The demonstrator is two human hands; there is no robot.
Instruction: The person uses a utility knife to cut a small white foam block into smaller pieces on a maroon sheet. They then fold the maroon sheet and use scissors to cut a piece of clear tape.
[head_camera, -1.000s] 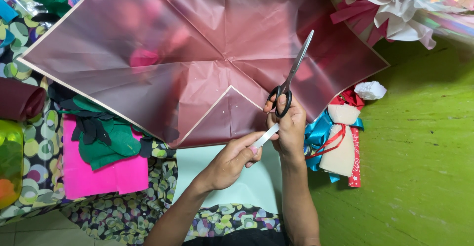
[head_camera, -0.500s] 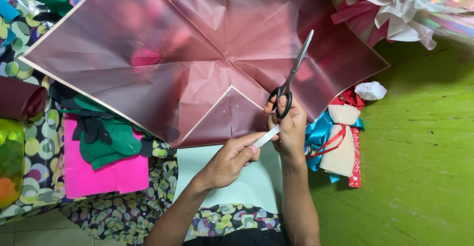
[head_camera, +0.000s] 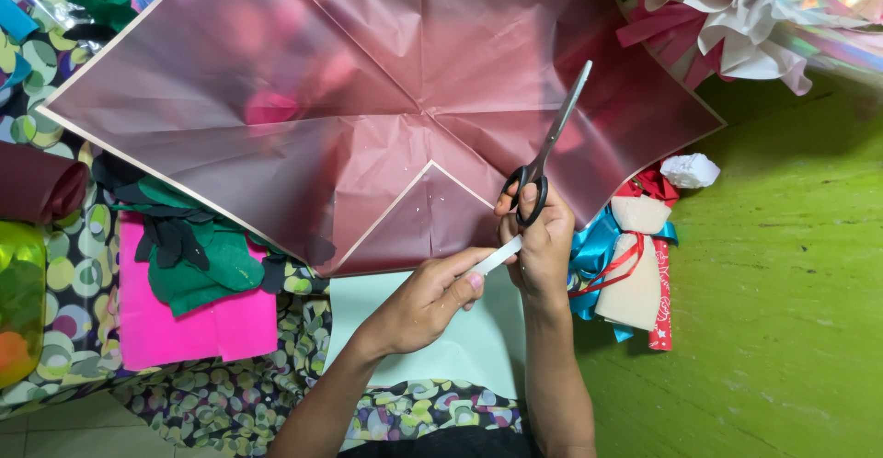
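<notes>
Right hand has its fingers through the black handles of the scissors, blades shut or nearly so and pointing up over the big pink sheet; its fingers also pinch 1 end of a small white strip. Left hand is closed on the other end of that strip, thumb and forefinger tight, just below the sheet's folded corner. Sheet lies spread flat and creased with 1 flap turned up; strip looks uncut, so my read is the work is early, sheet prepared and nothing fixed on it yet. Containers: only a green see-through box at far left, something orange inside, can't tell what. A pale board lies under the wrists, green and pink felt pieces sit to the left, ribbon bundle right.
</notes>
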